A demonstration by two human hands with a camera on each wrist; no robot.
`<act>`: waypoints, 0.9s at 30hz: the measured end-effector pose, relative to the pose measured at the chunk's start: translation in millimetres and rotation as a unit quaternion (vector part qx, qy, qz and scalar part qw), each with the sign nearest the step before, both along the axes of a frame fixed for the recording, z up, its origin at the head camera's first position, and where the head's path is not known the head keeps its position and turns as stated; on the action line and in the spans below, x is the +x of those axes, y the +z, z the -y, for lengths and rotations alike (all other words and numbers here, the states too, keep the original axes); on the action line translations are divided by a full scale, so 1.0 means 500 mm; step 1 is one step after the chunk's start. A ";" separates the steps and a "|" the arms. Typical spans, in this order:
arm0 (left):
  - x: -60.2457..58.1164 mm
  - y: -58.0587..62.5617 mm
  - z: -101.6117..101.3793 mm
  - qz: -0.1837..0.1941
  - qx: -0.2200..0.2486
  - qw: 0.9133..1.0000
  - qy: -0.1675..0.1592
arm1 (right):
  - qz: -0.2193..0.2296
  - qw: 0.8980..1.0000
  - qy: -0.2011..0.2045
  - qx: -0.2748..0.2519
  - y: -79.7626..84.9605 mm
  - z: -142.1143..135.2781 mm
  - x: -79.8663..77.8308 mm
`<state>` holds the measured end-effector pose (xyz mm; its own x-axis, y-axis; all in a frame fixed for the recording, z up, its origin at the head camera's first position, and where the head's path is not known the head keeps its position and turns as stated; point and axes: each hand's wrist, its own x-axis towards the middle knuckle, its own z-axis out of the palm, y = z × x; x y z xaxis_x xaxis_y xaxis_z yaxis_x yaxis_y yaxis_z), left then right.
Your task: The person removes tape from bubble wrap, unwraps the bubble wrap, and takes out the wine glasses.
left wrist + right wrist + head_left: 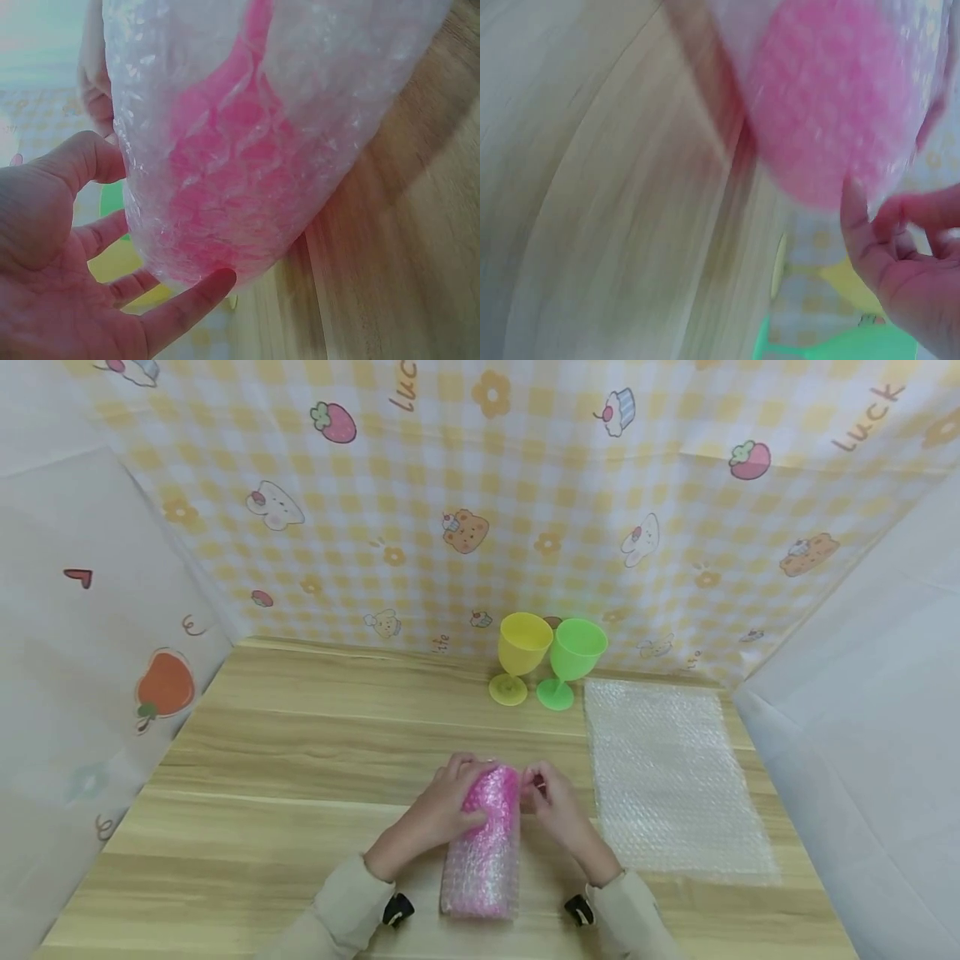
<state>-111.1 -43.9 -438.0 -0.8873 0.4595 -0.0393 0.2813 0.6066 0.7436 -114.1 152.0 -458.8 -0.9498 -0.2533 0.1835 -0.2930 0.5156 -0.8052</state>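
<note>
A pink goblet lies on its side inside a roll of bubble wrap, its bowl toward the far end. My left hand grips the wrapped goblet near that far end, thumb on top and fingers spread around the side and end. Close against the far right edge of the roll is my right hand, its fingers bent. In the right wrist view a fingertip comes up to the wrapped bowl; blur hides whether the fingers pinch the wrap's edge.
A yellow goblet and a green goblet stand upright side by side at the back. Flat on the right of the wooden table lies another bubble wrap sheet. A checked cloth hangs behind.
</note>
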 end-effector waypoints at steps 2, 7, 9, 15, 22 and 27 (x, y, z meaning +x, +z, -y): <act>-0.001 0.000 -0.002 -0.002 -0.002 1.000 -0.003 | -0.036 0.999 0.005 0.016 -0.005 -0.008 0.000; 0.000 0.001 -0.008 -0.011 -0.011 1.000 -0.005 | -0.109 0.992 0.024 0.062 -0.013 -0.017 0.000; 0.000 0.001 -0.010 -0.012 -0.014 1.000 -0.004 | -0.112 0.990 0.026 0.078 -0.012 -0.019 0.000; 0.002 0.001 -0.013 -0.019 -0.026 0.999 0.000 | -0.194 0.958 0.050 0.204 -0.006 -0.018 0.001; 0.001 0.003 -0.022 -0.034 -0.054 0.998 0.001 | -0.200 0.938 0.087 0.271 0.006 -0.024 -0.009; 0.001 0.004 -0.028 -0.037 -0.063 0.997 -0.003 | -0.158 0.938 0.110 0.288 0.011 -0.031 -0.012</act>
